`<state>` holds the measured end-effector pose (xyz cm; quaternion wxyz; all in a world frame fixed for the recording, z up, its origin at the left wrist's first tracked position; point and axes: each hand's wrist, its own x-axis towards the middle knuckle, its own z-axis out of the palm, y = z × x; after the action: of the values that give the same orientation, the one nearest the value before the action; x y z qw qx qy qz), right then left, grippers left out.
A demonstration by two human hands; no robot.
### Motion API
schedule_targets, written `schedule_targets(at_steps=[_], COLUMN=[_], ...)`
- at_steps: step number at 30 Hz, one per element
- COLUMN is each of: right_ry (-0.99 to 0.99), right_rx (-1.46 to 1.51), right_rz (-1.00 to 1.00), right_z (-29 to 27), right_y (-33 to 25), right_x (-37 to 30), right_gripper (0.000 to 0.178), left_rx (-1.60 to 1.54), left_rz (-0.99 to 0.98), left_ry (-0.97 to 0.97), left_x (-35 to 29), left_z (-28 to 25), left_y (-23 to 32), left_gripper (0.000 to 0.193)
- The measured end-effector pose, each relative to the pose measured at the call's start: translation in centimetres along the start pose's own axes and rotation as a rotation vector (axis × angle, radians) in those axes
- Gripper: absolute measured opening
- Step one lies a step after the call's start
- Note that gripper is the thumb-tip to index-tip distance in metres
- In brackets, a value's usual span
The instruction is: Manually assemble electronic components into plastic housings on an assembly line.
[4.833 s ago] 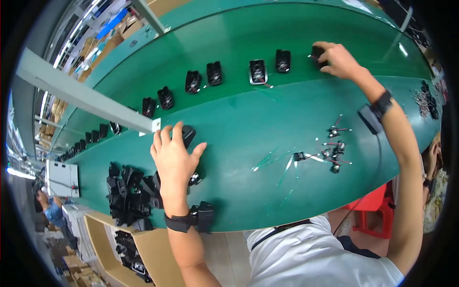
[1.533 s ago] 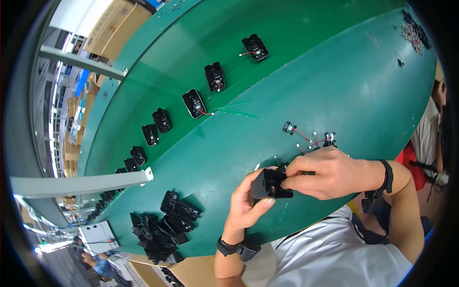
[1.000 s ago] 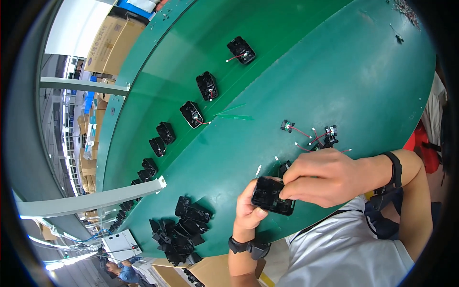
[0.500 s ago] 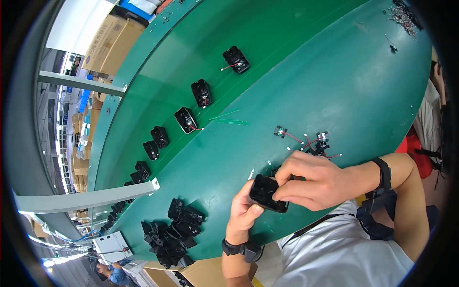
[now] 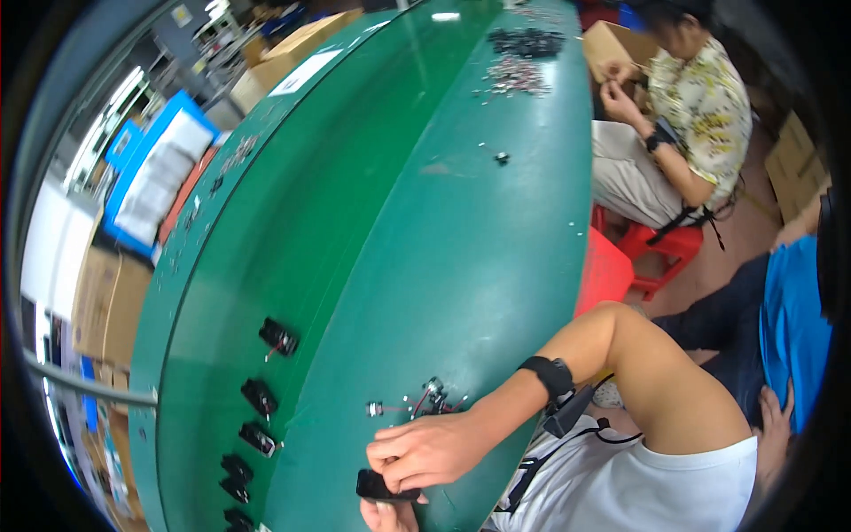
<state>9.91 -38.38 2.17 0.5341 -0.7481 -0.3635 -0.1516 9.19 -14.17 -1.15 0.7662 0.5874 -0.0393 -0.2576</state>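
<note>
My left hand (image 5: 387, 516), partly cut off by the lower edge, is closed round a black plastic housing (image 5: 370, 485), an open shell like a shallow box. Over it is my right hand (image 5: 434, 450), its fingers bent and pressed together inside the housing's opening. What those fingers pinch, if anything, is hidden. Just beyond them on the green table lie small dark parts with red wires (image 5: 434, 399), and one more small wired part (image 5: 375, 409) sits to their left.
Several black housings (image 5: 258, 397) stand in a line along the green belt (image 5: 292, 222) on the left. Far up the table (image 5: 479, 239) are heaps of small parts (image 5: 519, 75). A seated co-worker (image 5: 691, 115) handles something at the right. Another person in blue (image 5: 789, 310) is nearer.
The view has swung toward the far end of the table, bringing two other people into sight. My hands sit lower in the picture, still at the housing, with my right fingers still inside.
</note>
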Motion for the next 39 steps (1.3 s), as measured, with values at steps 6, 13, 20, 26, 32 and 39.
schedule_targets(at_steps=[6,13,20,26,32,39], right_ry=[-0.021,-0.136,-0.245,-0.212,-0.214,-0.207], right_rx=[0.224,0.217,0.356,0.992,1.147,-0.543], right_rz=[0.098,0.011,0.300,0.663,0.816,0.114], right_z=[0.6,1.2,-1.0,1.5,3.1,-3.4], right_y=[1.4,0.9,-1.0,-1.3,-1.9,0.8], right_x=[-0.8,0.1,1.6,3.3,3.6,10.2], right_gripper=[0.009,0.021,0.024,0.020,0.018,0.029], left_rx=[0.012,-0.016,-0.069,0.168,0.740,1.374], left_rz=[0.101,0.008,-0.065,-0.078,0.071,0.640], left_ry=[-0.050,-0.005,-0.204,-0.093,0.098,0.740], left_x=[1.4,-1.2,0.5,-1.8,-3.5,-7.7], left_z=[0.2,-0.2,2.1,0.9,-0.4,-8.0], left_y=[-0.2,2.0,4.2,7.4,9.4,9.6], left_gripper=[0.063,0.049,0.056,0.052,0.056,0.025])
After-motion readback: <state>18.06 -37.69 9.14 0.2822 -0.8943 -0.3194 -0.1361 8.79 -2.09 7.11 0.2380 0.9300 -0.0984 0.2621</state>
